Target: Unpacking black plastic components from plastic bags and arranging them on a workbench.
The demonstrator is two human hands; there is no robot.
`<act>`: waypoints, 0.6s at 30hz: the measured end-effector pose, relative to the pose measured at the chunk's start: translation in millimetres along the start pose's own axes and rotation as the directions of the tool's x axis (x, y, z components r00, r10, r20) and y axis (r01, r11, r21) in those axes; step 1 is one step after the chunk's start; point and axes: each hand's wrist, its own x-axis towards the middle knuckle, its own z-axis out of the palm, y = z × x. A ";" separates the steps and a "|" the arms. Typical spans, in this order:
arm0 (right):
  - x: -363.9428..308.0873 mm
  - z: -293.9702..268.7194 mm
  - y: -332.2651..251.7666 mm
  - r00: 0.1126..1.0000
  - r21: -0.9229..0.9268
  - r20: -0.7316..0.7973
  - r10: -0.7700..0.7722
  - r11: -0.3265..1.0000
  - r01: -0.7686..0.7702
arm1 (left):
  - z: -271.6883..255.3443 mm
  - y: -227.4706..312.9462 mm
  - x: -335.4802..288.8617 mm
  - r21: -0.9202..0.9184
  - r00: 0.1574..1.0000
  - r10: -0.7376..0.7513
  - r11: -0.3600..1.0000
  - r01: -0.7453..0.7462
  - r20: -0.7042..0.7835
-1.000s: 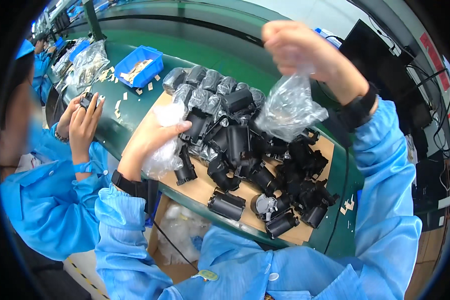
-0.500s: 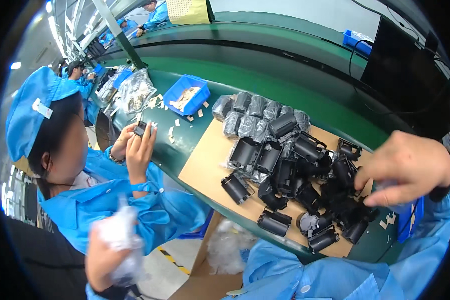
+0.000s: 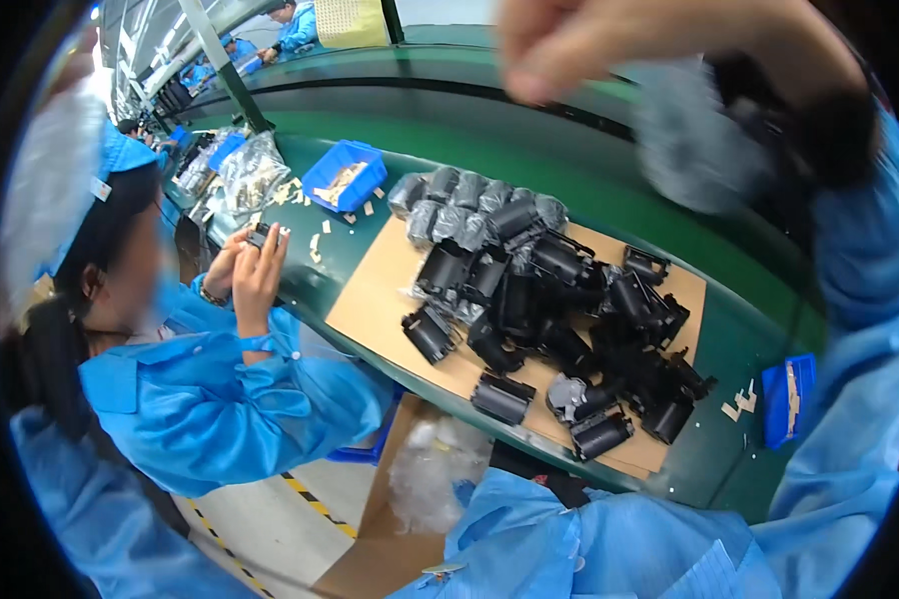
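Observation:
My right hand [image 3: 609, 45] is raised at the top of the view, blurred, its fingers curled. A smeared grey plastic-wrapped object [image 3: 704, 145] shows just under its wrist; I cannot tell what supports it. At the far left my left hand is mostly lost in blur, beside a whitish plastic bag [image 3: 50, 200] that it lifted. Below, a heap of black plastic cylindrical housings [image 3: 559, 344] covers a cardboard sheet [image 3: 370, 299]. Behind them stand rows of housings wrapped in clear film [image 3: 459, 200]. One housing near the front edge carries a grey piece [image 3: 566, 396].
A co-worker in blue [image 3: 210, 389] sits to the left, handling a small dark part [image 3: 258, 237]. Blue bins [image 3: 348, 150] [image 3: 789, 404] hold beige pieces, some scattered on the green bench [image 3: 729, 454]. An open carton with clear plastic [image 3: 440, 469] stands below the front edge.
My right hand has risen from the heap to the top of the view. My left hand and the plastic bag have moved up to the far left. The bench has shifted leftward in view.

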 end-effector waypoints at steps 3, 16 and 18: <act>75.7 21.4 14.5 0.992 -0.157 -0.021 -0.122 0.981 0.117 | 29.1 -12.6 37.3 -0.161 0.998 -0.037 0.986 0.046 0.059; 230.1 177.9 111.7 0.975 -0.250 0.135 -0.174 0.947 0.204 | 189.7 -203.8 82.8 -0.089 0.900 -0.097 0.985 0.148 0.424; 231.7 182.3 125.7 0.962 -0.175 0.100 -0.255 0.947 0.270 | 215.8 -226.9 82.3 -0.102 0.909 -0.073 0.987 0.125 0.411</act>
